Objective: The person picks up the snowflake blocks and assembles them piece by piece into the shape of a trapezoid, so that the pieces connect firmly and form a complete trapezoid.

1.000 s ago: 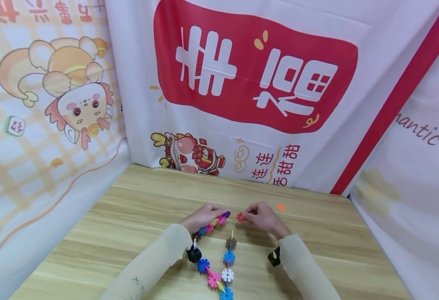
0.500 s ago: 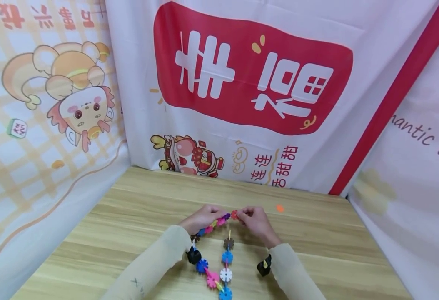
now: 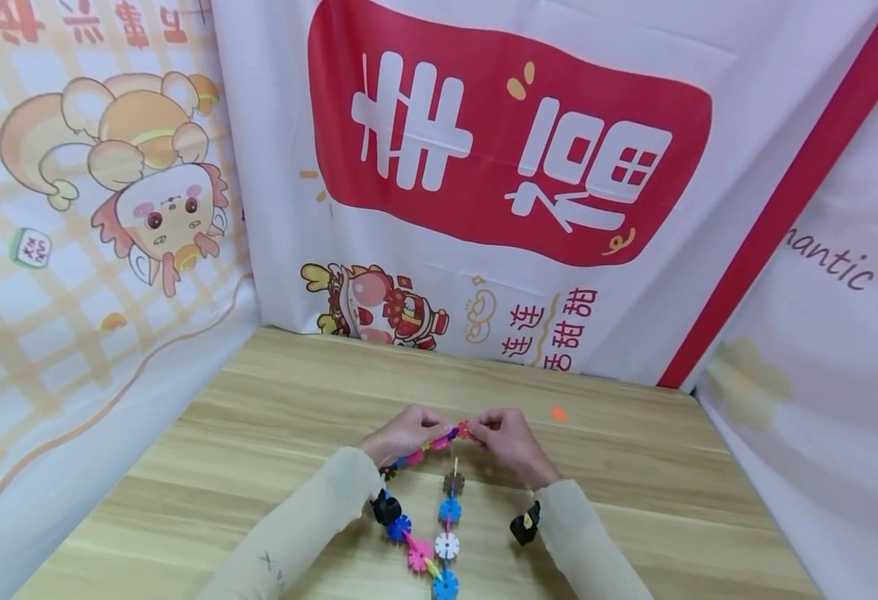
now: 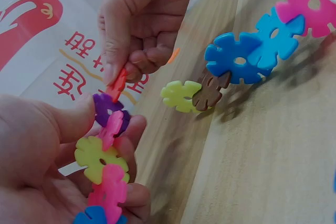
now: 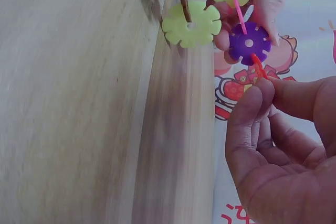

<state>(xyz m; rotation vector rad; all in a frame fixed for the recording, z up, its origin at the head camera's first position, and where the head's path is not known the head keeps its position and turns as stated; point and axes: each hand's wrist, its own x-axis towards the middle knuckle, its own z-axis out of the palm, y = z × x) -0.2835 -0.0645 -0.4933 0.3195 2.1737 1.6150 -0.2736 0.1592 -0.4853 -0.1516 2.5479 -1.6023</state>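
Observation:
My left hand (image 3: 401, 435) holds one end of a chain of notched plastic snowflake discs, pinching near the purple disc (image 5: 249, 44). Pink discs and a yellow-green disc (image 4: 100, 159) lie along its fingers in the left wrist view. Between thumb and fingertips, my right hand (image 3: 512, 442) pinches a red snowflake disc (image 4: 118, 86), edge-on at the purple disc's rim. The chain bends back through a pink disc (image 3: 420, 555) and a white disc (image 3: 447, 546). Its other end has a brown disc (image 4: 211, 92) and a second yellow-green disc (image 5: 191, 24).
A small orange piece (image 3: 559, 413) lies on the wooden table (image 3: 319, 375) beyond my right hand. Printed cloths (image 3: 634, 317) hang at the back and both sides. Black devices (image 3: 386, 507) are strapped at both wrists.
My right hand has moved left with the red disc, closing the gap to the purple disc until the two meet. The left hand has stayed nearly in place.

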